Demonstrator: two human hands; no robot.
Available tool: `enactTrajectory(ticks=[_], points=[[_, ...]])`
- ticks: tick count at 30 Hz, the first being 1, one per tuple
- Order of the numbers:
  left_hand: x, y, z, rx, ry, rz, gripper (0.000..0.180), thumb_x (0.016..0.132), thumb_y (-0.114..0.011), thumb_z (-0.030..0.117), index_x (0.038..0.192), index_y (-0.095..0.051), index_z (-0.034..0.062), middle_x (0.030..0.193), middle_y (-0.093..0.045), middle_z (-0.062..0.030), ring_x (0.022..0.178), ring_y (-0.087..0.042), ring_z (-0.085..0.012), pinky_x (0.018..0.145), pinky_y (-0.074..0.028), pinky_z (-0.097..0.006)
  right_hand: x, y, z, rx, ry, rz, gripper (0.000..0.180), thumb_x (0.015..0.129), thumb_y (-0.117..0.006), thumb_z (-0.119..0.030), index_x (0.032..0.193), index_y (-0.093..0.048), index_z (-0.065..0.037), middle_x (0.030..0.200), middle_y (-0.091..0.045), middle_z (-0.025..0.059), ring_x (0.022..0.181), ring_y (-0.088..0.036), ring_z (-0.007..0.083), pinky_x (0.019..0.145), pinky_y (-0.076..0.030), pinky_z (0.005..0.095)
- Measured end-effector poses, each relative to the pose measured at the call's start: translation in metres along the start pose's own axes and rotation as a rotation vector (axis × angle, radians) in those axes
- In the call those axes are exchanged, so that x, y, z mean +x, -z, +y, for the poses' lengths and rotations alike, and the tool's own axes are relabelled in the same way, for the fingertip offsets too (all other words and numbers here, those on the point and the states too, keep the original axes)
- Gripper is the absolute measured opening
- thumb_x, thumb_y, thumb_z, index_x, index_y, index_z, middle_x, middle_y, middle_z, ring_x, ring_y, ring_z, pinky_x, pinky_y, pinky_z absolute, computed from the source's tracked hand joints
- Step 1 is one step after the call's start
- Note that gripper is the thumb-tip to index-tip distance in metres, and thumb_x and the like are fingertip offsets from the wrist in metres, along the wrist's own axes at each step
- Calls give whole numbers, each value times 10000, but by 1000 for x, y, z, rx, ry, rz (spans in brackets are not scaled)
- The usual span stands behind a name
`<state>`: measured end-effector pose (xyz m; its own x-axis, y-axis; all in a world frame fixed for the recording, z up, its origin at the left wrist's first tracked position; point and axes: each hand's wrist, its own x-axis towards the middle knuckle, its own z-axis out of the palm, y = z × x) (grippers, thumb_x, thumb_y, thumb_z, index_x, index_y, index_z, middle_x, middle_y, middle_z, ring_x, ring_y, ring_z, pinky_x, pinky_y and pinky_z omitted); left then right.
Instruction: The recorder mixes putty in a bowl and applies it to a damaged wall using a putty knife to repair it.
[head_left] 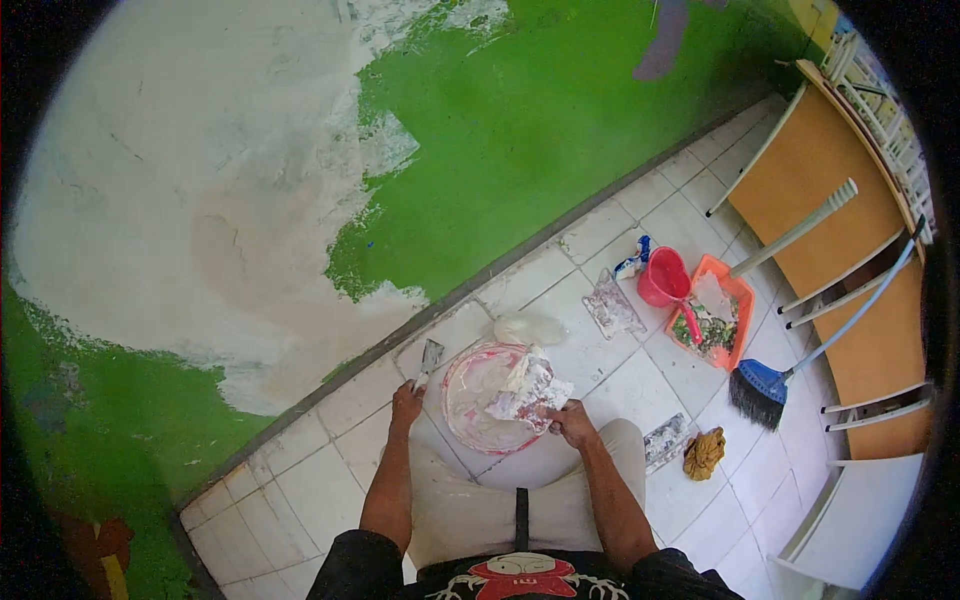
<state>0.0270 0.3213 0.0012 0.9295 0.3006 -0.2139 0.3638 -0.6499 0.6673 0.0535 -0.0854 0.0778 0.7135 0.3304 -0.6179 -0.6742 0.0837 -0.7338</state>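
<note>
My left hand (406,408) is closed round the handle of a putty knife (431,358), its blade pointing up and away from me. Between my hands on the floor stands a round red-rimmed tub (452,425) smeared with white putty. My right hand (573,425) grips a flat tool loaded with white putty (530,385), held over the tub's right side. Putty covers most of this tool, so its exact kind is hidden. Just beyond the tub lies a pale, translucent plastic bag (530,328).
Ahead, a green wall (490,170) carries a large white putty patch (200,190). To the right are a pink dipper (664,278), an orange dustpan (742,320) with debris, a blue broom (762,388), a brown cloth (704,453), putty-smeared plates (613,306) and stacked tables (815,190).
</note>
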Motion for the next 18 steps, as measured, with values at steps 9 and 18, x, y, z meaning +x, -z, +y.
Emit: enactTrajectory(ticks=[9,18], points=[[-9,-7,22,-367,-41,28,277,932,-630,258,1053,-584,13,826,-648,-96,633,-628,-195,540,-494,-346,-42,-12,-26,375,-16,-266,329,840,-674,-35,1157,-595,3,1048,-684,85,822,-667,181,681,-542,311],[-95,66,198,-835,-91,-311,226,974,-584,263,1002,-616,41,679,-531,24,532,-413,-45,473,-333,-218,-56,-58,-72,584,94,-325,352,815,-628,-15,1158,-591,54,1049,-684,154,880,-696,230,765,-574,348]])
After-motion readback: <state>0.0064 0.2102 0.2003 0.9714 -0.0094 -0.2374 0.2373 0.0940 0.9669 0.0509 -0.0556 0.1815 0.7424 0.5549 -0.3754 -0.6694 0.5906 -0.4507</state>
